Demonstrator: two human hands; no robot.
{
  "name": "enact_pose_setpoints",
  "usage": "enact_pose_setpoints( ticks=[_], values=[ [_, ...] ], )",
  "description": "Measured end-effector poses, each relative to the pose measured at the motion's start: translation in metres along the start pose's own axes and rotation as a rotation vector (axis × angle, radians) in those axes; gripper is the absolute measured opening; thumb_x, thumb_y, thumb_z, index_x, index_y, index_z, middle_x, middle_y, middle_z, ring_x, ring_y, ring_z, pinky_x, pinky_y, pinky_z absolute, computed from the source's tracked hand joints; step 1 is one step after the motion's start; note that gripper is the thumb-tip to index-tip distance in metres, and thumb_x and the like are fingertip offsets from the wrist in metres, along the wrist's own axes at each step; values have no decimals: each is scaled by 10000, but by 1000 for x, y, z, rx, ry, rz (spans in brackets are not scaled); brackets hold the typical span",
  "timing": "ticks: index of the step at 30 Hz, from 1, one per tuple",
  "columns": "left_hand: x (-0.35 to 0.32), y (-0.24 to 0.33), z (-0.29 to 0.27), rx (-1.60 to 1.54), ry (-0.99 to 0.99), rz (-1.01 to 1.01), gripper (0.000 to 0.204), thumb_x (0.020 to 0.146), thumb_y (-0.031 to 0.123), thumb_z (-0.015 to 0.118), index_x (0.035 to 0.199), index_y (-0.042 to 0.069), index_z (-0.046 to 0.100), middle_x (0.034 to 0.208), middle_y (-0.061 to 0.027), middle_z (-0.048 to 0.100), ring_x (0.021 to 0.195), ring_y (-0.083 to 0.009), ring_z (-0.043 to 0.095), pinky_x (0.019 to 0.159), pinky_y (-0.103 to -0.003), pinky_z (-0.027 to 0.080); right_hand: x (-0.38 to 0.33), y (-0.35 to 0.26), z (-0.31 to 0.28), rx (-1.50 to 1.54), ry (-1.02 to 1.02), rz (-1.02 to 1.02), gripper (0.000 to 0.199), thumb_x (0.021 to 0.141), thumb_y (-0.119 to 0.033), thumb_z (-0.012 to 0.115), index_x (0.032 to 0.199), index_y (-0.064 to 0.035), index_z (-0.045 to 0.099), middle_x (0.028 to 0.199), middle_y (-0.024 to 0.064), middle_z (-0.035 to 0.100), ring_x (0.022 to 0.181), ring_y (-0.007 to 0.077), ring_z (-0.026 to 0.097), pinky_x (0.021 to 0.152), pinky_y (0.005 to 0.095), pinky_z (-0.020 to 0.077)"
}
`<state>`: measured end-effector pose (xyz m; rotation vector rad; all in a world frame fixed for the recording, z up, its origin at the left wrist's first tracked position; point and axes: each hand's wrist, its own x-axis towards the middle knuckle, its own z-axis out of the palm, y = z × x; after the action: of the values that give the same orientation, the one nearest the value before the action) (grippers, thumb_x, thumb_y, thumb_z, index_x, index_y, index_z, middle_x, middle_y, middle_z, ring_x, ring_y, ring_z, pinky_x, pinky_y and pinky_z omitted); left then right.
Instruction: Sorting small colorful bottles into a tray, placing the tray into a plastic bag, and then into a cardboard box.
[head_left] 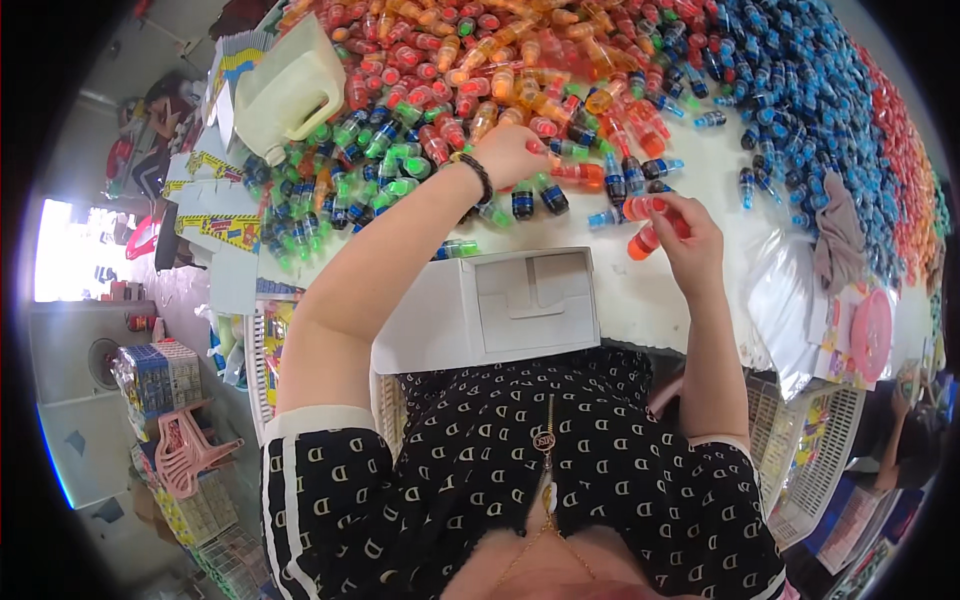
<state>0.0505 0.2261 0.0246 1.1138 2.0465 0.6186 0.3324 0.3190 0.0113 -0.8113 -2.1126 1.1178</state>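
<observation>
My right hand [694,240] is closed round two small red bottles [641,245], which stick out to the left of its fingers above the white tabletop. My left hand [508,157], with a dark bracelet at the wrist, reaches into the near edge of the bottle pile. Its fingers curl in; a red spot shows at their tips, and I cannot make out what they hold. Dark blue-black bottles [537,199] lie just below it. Between my forearms, at the table's near edge, a white cardboard box [420,318] stands with its open side showing a folded inner flap.
Red and orange bottles [440,50] heap at the back, green ones [395,165] at the left, blue ones [800,90] at the right. A cut plastic jug [290,90] lies at the left. A grey cloth [838,235] and clear plastic bags [785,310] lie at the right. White crates flank me.
</observation>
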Motion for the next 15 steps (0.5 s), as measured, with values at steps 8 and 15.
enact_pose_setpoints(
  ticks=[8, 15],
  values=[
    [13, 32, 59, 1007, 175, 291, 222, 817, 122, 584, 1004, 63, 688, 1075, -165, 583, 981, -301, 623, 786, -369, 514, -13, -8, 3, -2, -6, 15, 225, 869, -65, 671, 1088, -16, 646, 908, 47, 627, 797, 98, 605, 741, 232, 489],
    [16, 23, 44, 700, 302, 483, 173, 829, 141, 609, 938, 20, 667, 1027, -166, 573, 952, -308, 619, 798, -405, 505, -30, -13, 17, 246, 68, -125, 204, 890, -47, 651, 1086, 8, 638, 972, 36, 607, 794, 88, 589, 701, 217, 480]
  ],
)
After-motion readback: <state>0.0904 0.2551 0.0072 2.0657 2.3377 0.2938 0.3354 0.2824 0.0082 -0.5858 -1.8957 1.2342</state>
